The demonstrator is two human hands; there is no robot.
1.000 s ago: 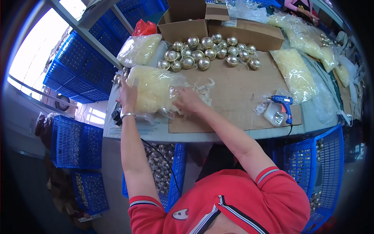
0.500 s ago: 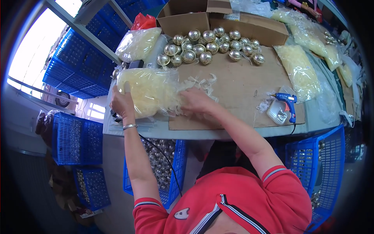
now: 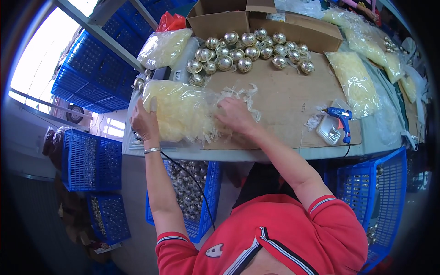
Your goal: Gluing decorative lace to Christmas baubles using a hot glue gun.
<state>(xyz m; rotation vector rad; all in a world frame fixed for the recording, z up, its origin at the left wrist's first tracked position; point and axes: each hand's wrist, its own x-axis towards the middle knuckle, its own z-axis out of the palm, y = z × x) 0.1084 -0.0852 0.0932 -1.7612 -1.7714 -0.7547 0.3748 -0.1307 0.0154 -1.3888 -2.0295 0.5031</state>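
Left of centre in the head view, the left hand (image 3: 145,123) grips the edge of a clear plastic bag of pale yellow strips (image 3: 178,110), while the right hand (image 3: 236,117) presses, fingers curled, into loose strips at its mouth. Above, shiny gold round balls (image 3: 245,51) wait on the brown cardboard sheet (image 3: 284,91), a blue glue gun (image 3: 341,120) idle at right; the work looks barely begun.

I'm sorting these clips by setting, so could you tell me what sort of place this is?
Probably a small craft or assembly workshop: rows of shiny gold balls on a cardboard sheet, a blue glue gun, bags of pale yellow material, and blue plastic crates of parts.
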